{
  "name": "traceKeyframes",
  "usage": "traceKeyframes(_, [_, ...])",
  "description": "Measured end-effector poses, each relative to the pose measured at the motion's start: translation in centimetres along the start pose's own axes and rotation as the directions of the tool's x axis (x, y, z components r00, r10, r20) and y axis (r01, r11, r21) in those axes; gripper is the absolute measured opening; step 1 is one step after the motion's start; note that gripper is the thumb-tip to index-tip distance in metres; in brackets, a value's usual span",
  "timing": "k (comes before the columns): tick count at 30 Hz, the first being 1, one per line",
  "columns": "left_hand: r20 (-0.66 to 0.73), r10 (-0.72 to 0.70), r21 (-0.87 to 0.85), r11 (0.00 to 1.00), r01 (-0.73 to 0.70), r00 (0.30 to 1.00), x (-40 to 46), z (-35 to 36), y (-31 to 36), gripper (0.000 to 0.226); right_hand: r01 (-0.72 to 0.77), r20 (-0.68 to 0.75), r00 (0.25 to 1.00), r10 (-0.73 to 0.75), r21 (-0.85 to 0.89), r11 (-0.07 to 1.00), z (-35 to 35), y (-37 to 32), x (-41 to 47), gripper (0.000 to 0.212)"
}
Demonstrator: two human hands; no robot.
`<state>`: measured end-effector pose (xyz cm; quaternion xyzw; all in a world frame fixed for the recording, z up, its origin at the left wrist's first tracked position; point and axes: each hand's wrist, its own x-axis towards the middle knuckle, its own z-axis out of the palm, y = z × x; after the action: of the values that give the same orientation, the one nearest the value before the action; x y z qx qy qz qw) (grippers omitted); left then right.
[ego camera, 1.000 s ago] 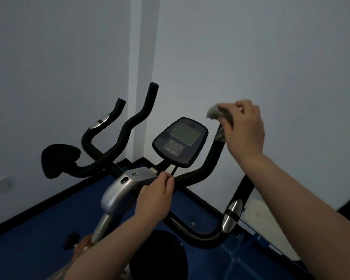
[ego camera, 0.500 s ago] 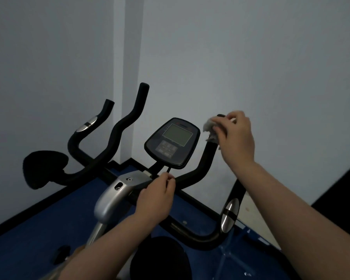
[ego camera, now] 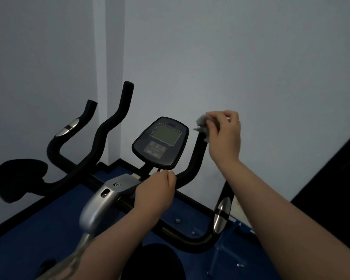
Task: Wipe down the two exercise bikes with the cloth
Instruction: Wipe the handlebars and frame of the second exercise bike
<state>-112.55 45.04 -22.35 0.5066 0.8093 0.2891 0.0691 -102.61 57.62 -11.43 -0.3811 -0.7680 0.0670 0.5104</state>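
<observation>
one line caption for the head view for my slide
Right hand wraps a cloth around a bike handlebar tip; left hand grips the bar.

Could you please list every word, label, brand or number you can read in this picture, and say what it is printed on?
None can be read.
Console: reddish marks above the grey screen and the button labels below it are too blurred and dim to read.
Screen: blank, no digits showing.
Cloth, handlebars and walls: no text visible.

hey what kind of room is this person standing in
Probably a small gym or workout room: a black exercise bike with a grey-screened console, a second bike's black handlebars beside it, and blue matted flooring in a plain white-walled corner.
</observation>
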Motion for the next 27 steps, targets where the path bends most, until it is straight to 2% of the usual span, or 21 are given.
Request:
traceKeyframes(3, [-0.001,-0.013,0.015,1.0,0.013,1.0,0.3,0.1,-0.3,0.017,-0.094,0.007,0.996,0.094,-0.017,0.995,2.4,0.1,-4.9,0.015])
traceKeyframes(5, [-0.032,-0.054,-0.107,0.993,0.05,0.998,0.2,0.3,-0.3,0.013,-0.06,0.073,0.995,0.067,-0.087,0.994,2.9,0.5,-8.0,0.013])
traceKeyframes(6, [-0.03,-0.087,-0.163,0.983,0.081,0.996,0.0,0.3,-0.2,0.012,-0.048,0.098,0.994,0.052,-0.049,0.998,2.4,0.8,-8.1,0.013])
traceKeyframes(8, [-0.055,-0.093,-0.199,0.977,0.08,0.994,0.0,0.4,-0.1,0.015,-0.034,0.092,0.995,0.022,0.123,0.992,1.0,1.1,-5.8,0.012])
traceKeyframes(9, [-0.065,-0.091,-0.174,0.982,0.078,0.994,0.1,0.5,-0.2,0.02,0.01,0.039,0.999,-0.017,0.161,0.987,0.2,1.0,-4.3,0.013])
traceKeyframes(11, [-0.063,-0.124,-0.163,0.98,0.112,0.99,0.1,0.2,-0.3,0.028,0.09,-0.063,0.995,-0.081,0.154,0.984,-0.6,0.9,-1.1,0.014])
traceKeyframes(13, [-0.06,-0.15,-0.281,0.951,0.128,0.987,-0.1,0.4,0.0,0.023,0.085,-0.049,0.996,-0.079,0.136,0.987,-0.2,0.8,0.1,0.015])
traceKeyframes(14, [-0.058,-0.157,-0.288,0.948,0.134,0.986,-0.2,0.4,0.0,0.02,0.081,-0.033,0.996,-0.077,0.111,0.991,0.3,0.9,-0.4,0.016])
traceKeyframes(17, [-0.077,-0.151,-0.253,0.959,0.127,0.985,-0.1,0.3,-0.4,0.026,-0.006,-0.001,1.0,0.006,0.077,0.997,1.7,1.6,-4.6,0.018])
traceKeyframes(19, [-0.055,-0.165,-0.276,0.95,0.144,0.985,-0.2,0.2,0.1,0.019,-0.095,0.056,0.994,0.09,0.093,0.991,1.7,2.1,-7.3,0.017])
traceKeyframes(21, [-0.083,-0.178,-0.3,0.943,0.146,0.98,-0.2,0.5,0.1,0.021,-0.16,0.116,0.983,0.143,0.154,0.975,0.9,2.3,-6.8,0.014])
traceKeyframes(22, [-0.087,-0.181,-0.272,0.95,0.151,0.98,0.0,0.4,-0.1,0.025,-0.185,0.109,0.98,0.166,0.203,0.962,0.4,2.1,-5.8,0.013])
traceKeyframes(25, [-0.072,-0.135,-0.131,0.983,0.125,0.988,0.2,0.5,-0.1,0.033,-0.191,-0.115,0.966,0.233,0.294,0.937,-0.3,0.9,-1.8,0.02])
traceKeyframes(27, [-0.048,-0.118,-0.068,0.991,0.115,0.992,-0.1,0.3,0.1,0.034,-0.244,-0.112,0.949,0.295,0.332,0.911,0.3,0.0,-0.6,0.03])
